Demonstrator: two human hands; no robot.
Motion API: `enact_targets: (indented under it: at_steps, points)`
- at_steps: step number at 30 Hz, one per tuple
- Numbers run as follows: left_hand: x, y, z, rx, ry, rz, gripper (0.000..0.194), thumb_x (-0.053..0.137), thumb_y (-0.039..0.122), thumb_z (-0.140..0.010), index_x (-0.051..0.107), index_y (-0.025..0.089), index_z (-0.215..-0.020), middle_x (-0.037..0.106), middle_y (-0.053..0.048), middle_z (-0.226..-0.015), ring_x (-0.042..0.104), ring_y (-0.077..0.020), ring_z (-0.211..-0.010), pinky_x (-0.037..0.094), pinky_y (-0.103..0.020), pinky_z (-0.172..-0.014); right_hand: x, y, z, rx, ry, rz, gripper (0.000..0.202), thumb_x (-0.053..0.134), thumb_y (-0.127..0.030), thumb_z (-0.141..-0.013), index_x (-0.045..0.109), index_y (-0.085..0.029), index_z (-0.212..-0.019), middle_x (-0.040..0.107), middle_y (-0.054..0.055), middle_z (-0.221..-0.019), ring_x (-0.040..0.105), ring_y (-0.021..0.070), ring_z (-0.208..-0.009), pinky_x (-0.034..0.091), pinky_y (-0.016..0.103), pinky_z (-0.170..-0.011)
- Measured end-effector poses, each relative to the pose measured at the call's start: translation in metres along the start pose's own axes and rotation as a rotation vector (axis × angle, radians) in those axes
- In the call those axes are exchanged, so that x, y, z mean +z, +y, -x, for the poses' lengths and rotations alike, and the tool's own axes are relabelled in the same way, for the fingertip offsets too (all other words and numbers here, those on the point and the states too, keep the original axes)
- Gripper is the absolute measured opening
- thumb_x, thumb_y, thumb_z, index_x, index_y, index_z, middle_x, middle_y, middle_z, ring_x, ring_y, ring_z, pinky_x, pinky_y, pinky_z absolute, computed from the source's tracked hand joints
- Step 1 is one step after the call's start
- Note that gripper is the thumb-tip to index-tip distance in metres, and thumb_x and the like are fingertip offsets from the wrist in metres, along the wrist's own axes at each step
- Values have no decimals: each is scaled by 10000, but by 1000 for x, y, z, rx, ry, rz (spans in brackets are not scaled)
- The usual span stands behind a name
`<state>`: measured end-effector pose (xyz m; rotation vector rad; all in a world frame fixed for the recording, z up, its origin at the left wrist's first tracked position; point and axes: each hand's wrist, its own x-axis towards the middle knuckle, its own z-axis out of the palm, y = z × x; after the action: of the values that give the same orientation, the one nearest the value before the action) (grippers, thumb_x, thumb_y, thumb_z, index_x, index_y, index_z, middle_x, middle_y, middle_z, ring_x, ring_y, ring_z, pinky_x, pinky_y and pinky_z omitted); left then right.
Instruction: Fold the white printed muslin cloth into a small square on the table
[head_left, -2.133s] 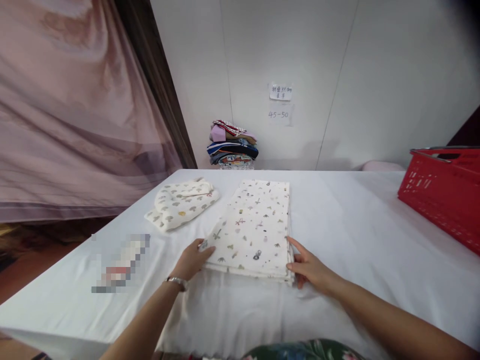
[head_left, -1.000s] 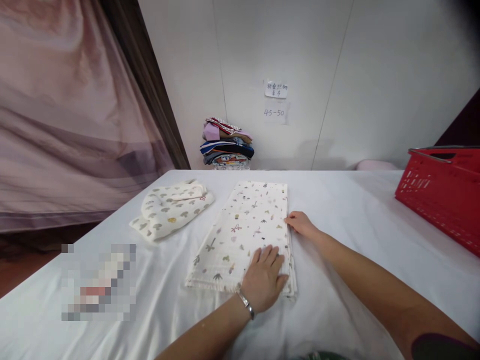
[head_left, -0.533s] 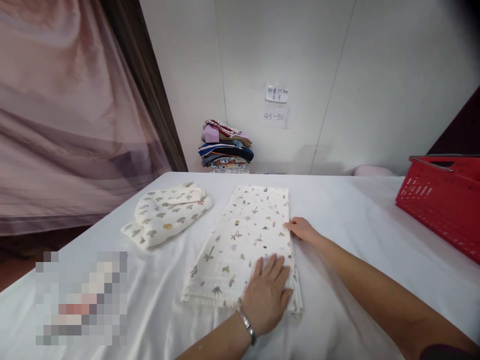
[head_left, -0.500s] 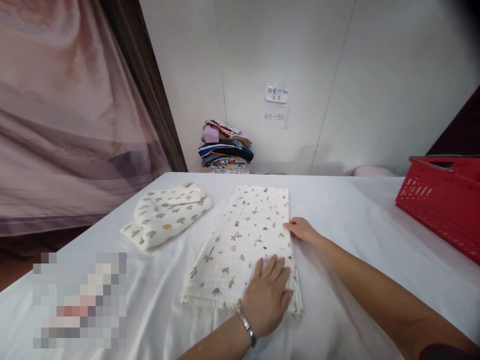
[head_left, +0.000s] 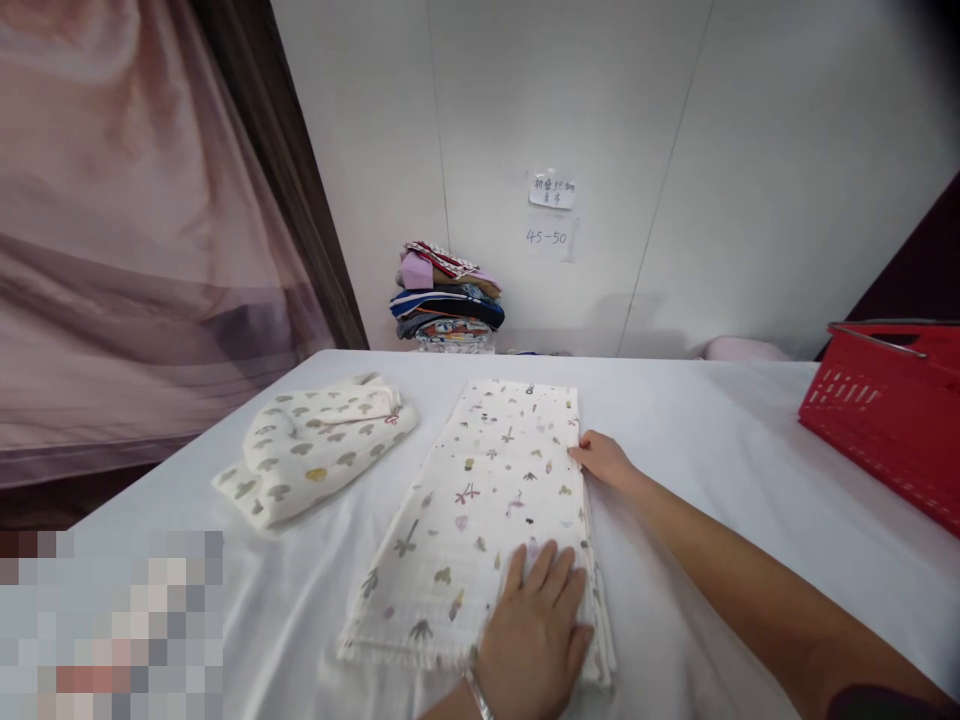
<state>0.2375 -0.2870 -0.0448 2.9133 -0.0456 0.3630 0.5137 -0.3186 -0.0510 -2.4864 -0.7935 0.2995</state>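
Note:
A white cloth with small plant prints (head_left: 480, 500) lies folded in a long rectangle on the white-covered table. My left hand (head_left: 534, 630), with a silver bracelet at the wrist, rests flat on its near right part, fingers spread. At the cloth's right edge, my right hand (head_left: 602, 458) pinches the layers between thumb and fingers. A crumpled white cloth with grey-green mushroom-like prints (head_left: 322, 440) lies to the left, touched by neither hand.
A red plastic basket (head_left: 892, 410) stands at the right of the table (head_left: 697, 420). Behind the far edge is a stack of folded fabrics (head_left: 448, 297) against the wall. A pink curtain (head_left: 127, 220) hangs at the left. A blurred patch covers the near left corner.
The view has shifted slightly, so the cloths sit lower in the picture. My left hand appears nearer the bottom, still on the cloth. My right hand keeps its place at the cloth's edge.

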Motion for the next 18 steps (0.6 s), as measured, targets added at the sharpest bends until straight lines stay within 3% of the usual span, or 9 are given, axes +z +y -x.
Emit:
enact_targets:
  at_steps: [3,5,8,10,12,15,18]
  points:
    - [8,-3,-1,14,18,-13,462,430,422,-865,469,228,-1283,462,-53,-1352,406,-265,-1241,316,-488,-1016,0,-2,-4,-15,34,58,220,508,-375,-776,572,-187,-873,646,49,-859,575,178,-757,364,249,-614]
    - [14,-5,-1,18,25,-26,470,433,441,-859,479,227,-1275,474,-54,-1342,416,-271,-1232,317,-489,-1011,1,-4,-6,-54,71,100,314,470,-353,-799,546,-182,-1052,604,96,-1088,559,219,-936,389,288,-720]
    - [23,-9,0,46,37,-53,485,425,462,-857,478,223,-1275,481,-53,-1336,425,-277,-1222,319,-486,-1003,6,-13,-12,-176,110,164,491,439,-309,-821,397,-178,-1293,335,104,-1418,314,242,-1272,283,336,-967]
    - [28,-13,0,81,52,-82,506,425,477,-851,461,224,-1288,487,-50,-1330,434,-273,-1212,317,-476,-1003,9,-19,-20,-268,79,257,571,406,-351,-848,293,-155,-1372,173,92,-1492,114,237,-1359,136,372,-1061]
    - [34,-17,0,121,76,-123,523,424,495,-845,453,223,-1291,502,-44,-1317,451,-263,-1195,315,-459,-1005,11,-23,-31,-285,-19,352,622,342,-443,-871,236,-132,-1399,104,102,-1505,34,241,-1373,63,418,-1077]
    - [46,-23,0,172,171,-204,525,403,537,-845,489,216,-1251,536,-33,-1283,484,-249,-1158,305,-431,-1011,11,-24,-50,-218,-153,395,630,285,-534,-865,306,-154,-1368,155,106,-1494,90,251,-1368,105,464,-1064]
    - [60,-27,0,205,324,-284,460,394,522,-860,541,227,-1181,572,-10,-1242,509,-233,-1127,264,-415,-1040,8,-23,-64,-202,-180,404,604,290,-555,-855,410,-167,-1303,260,112,-1459,162,265,-1350,134,493,-1050]
